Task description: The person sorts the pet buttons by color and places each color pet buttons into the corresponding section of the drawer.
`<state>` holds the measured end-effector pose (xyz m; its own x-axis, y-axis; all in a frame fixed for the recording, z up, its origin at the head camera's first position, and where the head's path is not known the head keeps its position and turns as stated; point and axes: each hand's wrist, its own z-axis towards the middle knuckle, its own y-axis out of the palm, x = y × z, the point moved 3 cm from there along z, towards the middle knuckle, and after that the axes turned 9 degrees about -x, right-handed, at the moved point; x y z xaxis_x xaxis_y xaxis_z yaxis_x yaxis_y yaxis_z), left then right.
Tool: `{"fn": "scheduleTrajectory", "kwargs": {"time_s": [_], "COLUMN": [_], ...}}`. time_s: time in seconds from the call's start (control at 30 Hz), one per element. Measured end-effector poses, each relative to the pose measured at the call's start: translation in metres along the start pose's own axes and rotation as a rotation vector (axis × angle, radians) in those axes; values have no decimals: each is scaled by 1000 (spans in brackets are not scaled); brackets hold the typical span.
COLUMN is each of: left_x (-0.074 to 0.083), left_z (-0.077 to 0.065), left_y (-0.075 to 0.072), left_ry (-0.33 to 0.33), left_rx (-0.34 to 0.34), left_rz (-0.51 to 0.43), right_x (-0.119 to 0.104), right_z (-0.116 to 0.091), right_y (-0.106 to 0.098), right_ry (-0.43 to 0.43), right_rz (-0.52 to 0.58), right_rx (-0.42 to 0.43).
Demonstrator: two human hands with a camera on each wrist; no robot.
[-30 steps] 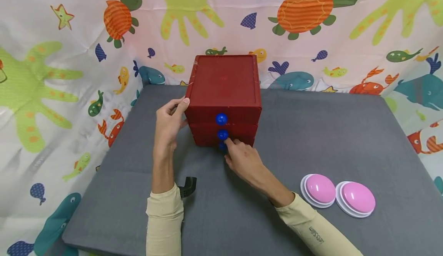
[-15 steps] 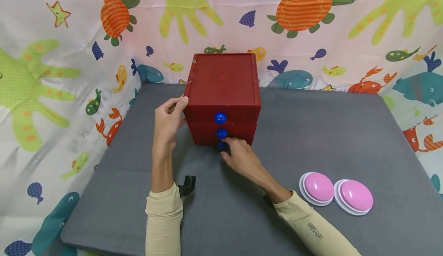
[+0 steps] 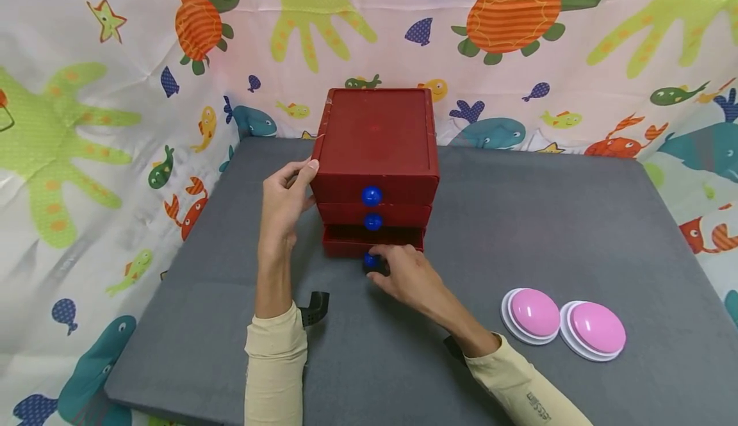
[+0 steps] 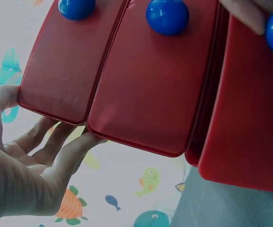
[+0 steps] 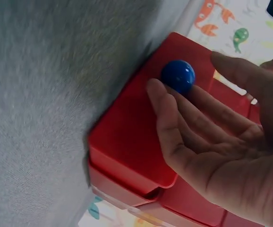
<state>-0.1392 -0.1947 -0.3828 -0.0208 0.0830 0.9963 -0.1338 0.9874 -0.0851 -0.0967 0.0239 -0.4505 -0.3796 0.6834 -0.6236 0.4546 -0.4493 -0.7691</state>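
Observation:
A red box of three stacked drawers, each with a round blue knob, stands at the back of the table. My left hand holds its left side, thumb at the front edge and fingers along the side wall. The bottom drawer is partly pulled out, with a dark gap above its front. My right hand has its fingers hooked at the bottom blue knob. In the right wrist view the thumb stands apart from that knob. The upper two drawers look closed.
Two pink dome buttons on white bases lie side by side at the right of the grey table. A cloth printed with sea animals hangs behind and at the sides. Each wrist wears a black device.
The bottom drawer has slid out toward me along with my right hand. My left hand keeps its place on the box's left side.

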Motion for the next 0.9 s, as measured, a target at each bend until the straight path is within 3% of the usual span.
{"fn": "scheduleTrajectory", "kwargs": {"time_s": [0.27,0.57,0.8,0.9], "left_x": [-1,-1,-1,-1], "left_z": [1,1,1,1], "left_y": [-2,-4,-3,-2], "left_ry": [-5,6,12,17], "left_rx": [-3,-1,-1,-2], "left_rz": [0,-14,-21,-21], "right_x": [-11,-19,-22,-25], "right_z": [-16,-23,-30,-31], "right_y": [4,7,16,18], "right_ry": [-2,-29,-28,-48], "right_rz": [0,-37,-77,-117], "right_rx": [-129,-128,-216,-167]}}
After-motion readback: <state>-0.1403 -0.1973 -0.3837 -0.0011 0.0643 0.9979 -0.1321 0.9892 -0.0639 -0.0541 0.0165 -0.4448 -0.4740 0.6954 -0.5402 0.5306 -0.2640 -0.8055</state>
